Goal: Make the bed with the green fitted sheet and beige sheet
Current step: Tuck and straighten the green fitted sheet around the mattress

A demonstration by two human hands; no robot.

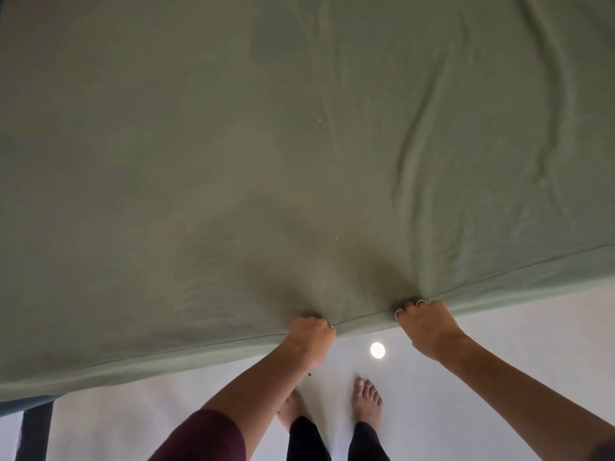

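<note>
Two hands held the near hem of the green fitted sheet (299, 144), which lay spread over the bed and filled most of the head view. The left hand (311, 337) had its fingers curled tight round a bunch of the edge, and the right hand (426, 322) gripped the same hem just beside it, fingertips tucked under the cloth. Between the two grips the fabric puckered, while long creases (419, 154) ran away on the right side. The person stood barefoot on the pale floor (466, 377) close to the bed's side; a dark bed leg (35, 427) showed at the lower left. No beige sheet was in view. The likeliest trouble, as I judge it, was uneven tension: with both hands so near each other, a hard pull would drag the middle down and could pop a far corner off the mattress, or leave the right-hand creases locked in. A slip of either grip would let the elastic hem spring back up onto the bed.
</note>
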